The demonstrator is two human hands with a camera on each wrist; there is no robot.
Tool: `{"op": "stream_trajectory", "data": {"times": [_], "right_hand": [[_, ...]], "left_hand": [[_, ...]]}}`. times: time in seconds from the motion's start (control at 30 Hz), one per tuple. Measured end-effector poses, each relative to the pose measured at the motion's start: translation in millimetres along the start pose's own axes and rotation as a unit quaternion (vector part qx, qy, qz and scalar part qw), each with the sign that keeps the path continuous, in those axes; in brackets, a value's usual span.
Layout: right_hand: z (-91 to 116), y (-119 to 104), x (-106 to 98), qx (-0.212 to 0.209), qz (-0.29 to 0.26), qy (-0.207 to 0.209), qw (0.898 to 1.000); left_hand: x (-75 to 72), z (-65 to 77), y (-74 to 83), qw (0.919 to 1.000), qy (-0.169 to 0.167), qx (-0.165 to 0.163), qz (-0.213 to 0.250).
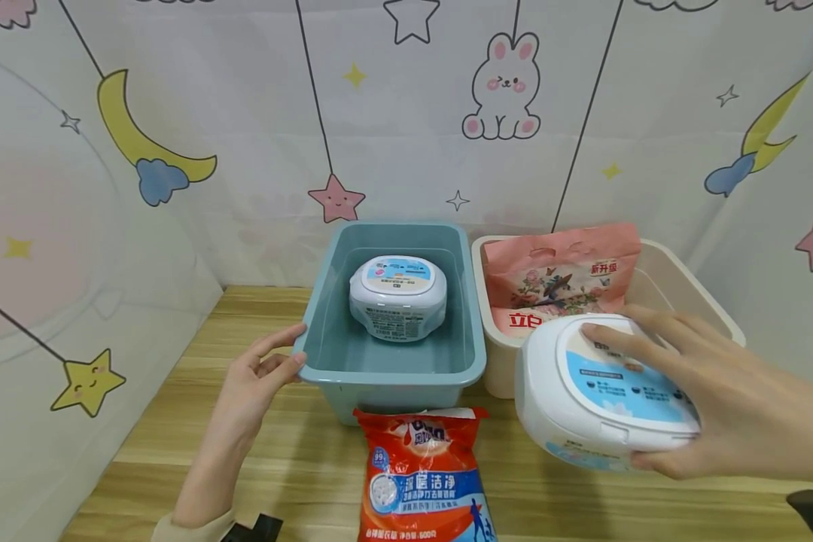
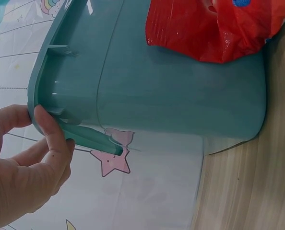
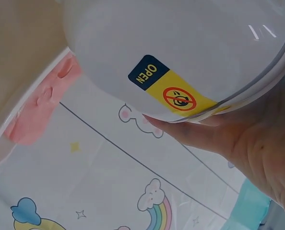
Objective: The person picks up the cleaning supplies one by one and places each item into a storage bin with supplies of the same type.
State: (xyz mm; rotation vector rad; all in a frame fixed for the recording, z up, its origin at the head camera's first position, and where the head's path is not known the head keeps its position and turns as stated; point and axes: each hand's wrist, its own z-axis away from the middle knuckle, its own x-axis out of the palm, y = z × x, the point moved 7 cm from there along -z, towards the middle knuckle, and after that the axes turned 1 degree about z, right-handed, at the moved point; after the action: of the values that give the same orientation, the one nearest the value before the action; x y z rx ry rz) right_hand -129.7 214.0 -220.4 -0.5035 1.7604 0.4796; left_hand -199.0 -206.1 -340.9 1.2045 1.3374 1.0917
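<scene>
My left hand [image 1: 260, 380] pinches the left rim of a blue-green plastic basin [image 1: 393, 376], thumb and fingers on either side of the edge in the left wrist view. Inside that basin sits a white lidded tub [image 1: 398, 297] with a blue and beige label. My right hand [image 1: 711, 384] grips a second white tub [image 1: 549, 391], tilted, in front of the cream basin [image 1: 691, 282]. Its fingers spread over the labelled lid and its thumb is under the side. A yellow OPEN sticker [image 3: 173, 91] shows on this tub in the right wrist view.
A pink detergent bag [image 1: 562, 271] stands in the cream basin. The red and blue detergent powder bag [image 1: 423, 474] lies on the wooden table [image 1: 176, 421], against the front of the blue-green basin. A printed curtain [image 1: 406, 135] hangs close behind both basins.
</scene>
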Motion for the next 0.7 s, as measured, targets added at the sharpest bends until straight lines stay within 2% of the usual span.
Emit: {"op": "stream_trajectory", "data": {"times": [0.3,0.53,0.7], "right_hand": [[-6,-5,-7,-0.019,-0.001,0.015,1.0],[-9,-5,-6,-0.005,-0.005,-0.006,1.0],[-12,-7,-9,-0.009,-0.002,-0.005,1.0]], "left_hand": [[1.0,0.6,-0.2,0.9999,-0.003,-0.002,-0.009],[1.2,0.2,-0.4,0.9999,-0.002,-0.005,-0.015],[0.4,0.3,-0.2,0.9999,0.0,-0.005,-0.016]]}}
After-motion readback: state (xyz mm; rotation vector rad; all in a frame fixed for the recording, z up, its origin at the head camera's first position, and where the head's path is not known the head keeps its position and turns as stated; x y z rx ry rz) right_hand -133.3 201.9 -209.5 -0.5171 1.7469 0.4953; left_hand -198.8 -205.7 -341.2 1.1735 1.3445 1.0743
